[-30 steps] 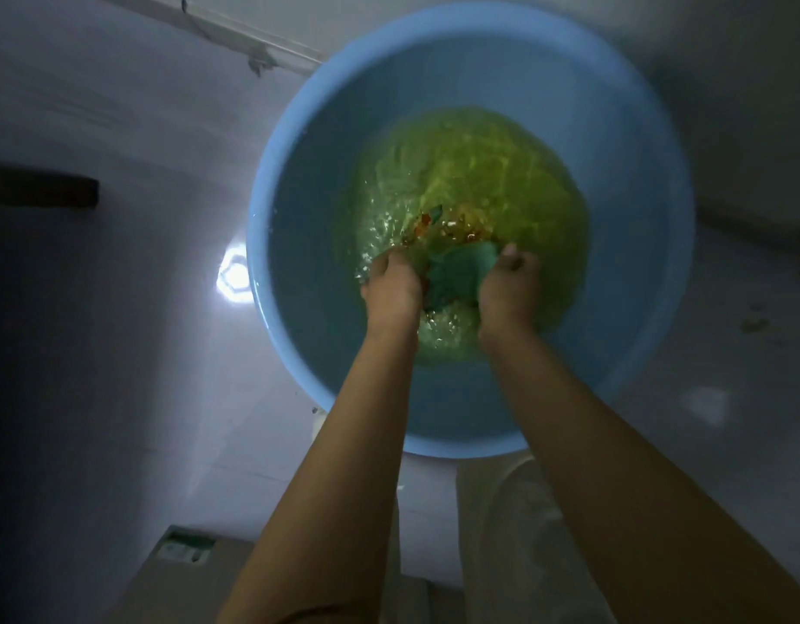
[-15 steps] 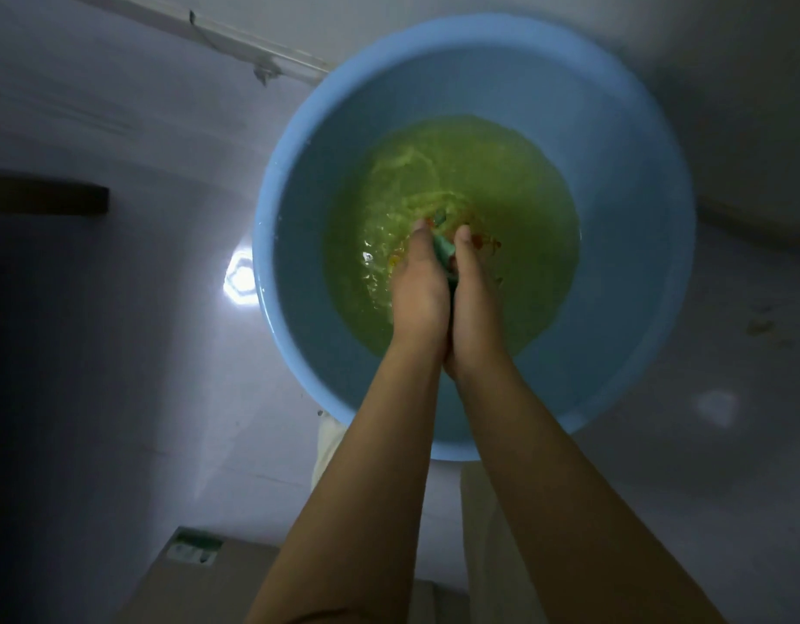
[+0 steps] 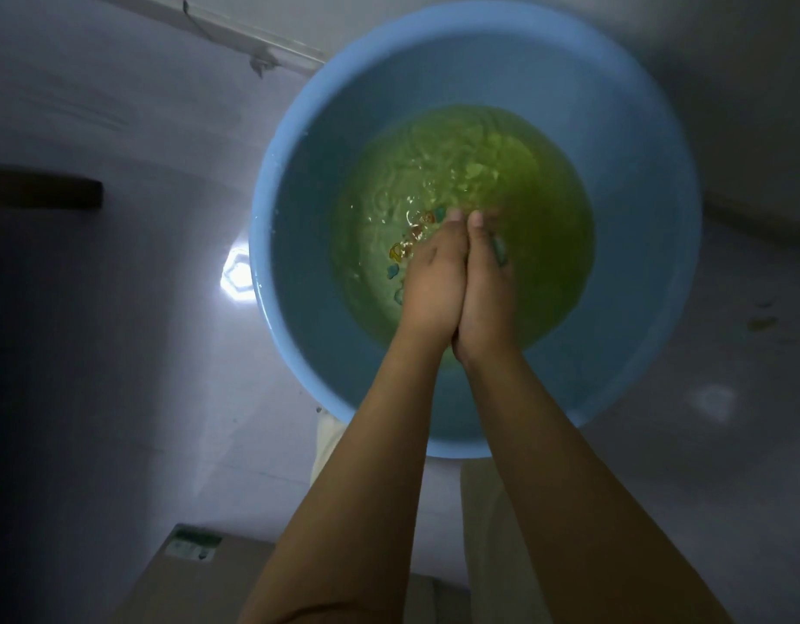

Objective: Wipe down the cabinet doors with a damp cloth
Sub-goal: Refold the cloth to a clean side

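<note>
A round blue basin (image 3: 299, 281) stands on the pale floor and holds greenish water (image 3: 456, 164). My left hand (image 3: 434, 281) and my right hand (image 3: 488, 286) are pressed together over the middle of the water, fingertips dipped in. They hold a teal cloth (image 3: 501, 255) between them. Only a sliver of it shows at the right hand's outer edge; the rest is hidden. Small orange and teal shapes (image 3: 405, 247) shimmer under the surface just left of the left hand.
A cardboard box (image 3: 195, 578) with a green label sits at the bottom left. A white rail (image 3: 236, 36) runs along the wall behind the basin. A dark ledge (image 3: 42, 195) juts in at the left. Light glares off the floor (image 3: 238, 277).
My hands, gripping the cloth apart a second ago, have come together palm to palm round it. The cloth is now almost hidden and the water ripples less.
</note>
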`<action>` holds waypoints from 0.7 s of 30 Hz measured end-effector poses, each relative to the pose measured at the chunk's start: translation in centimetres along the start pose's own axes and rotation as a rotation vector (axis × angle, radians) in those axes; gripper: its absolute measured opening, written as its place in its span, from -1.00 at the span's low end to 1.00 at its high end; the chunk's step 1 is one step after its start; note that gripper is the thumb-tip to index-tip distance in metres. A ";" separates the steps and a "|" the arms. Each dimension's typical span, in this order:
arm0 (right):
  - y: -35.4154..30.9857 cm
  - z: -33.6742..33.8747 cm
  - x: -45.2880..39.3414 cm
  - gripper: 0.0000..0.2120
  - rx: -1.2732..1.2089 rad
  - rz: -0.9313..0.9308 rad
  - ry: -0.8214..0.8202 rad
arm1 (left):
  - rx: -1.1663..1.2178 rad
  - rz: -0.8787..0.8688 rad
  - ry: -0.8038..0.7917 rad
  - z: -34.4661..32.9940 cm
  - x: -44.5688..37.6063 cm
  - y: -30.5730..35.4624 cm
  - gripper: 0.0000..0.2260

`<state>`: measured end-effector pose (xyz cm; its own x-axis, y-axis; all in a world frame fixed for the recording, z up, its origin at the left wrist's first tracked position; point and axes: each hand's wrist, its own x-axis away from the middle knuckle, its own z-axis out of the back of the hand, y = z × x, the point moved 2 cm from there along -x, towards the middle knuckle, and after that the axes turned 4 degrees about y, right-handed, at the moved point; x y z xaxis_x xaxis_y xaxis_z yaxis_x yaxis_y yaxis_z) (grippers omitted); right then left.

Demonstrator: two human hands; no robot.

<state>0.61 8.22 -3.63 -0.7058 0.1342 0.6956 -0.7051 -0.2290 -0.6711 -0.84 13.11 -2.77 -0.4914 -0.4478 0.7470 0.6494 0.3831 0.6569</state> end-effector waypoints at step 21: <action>-1.3 -0.5 1.2 -0.52 0.048 -0.056 -0.253 | 0.184 -0.018 0.273 0.9 0.6 0.6 -0.55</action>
<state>0.62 9.13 -2.06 -0.6214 -0.0958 0.7776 -0.7346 -0.2739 -0.6208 -1.25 13.82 -1.82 -0.3120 -0.6466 0.6961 0.5136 0.5016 0.6962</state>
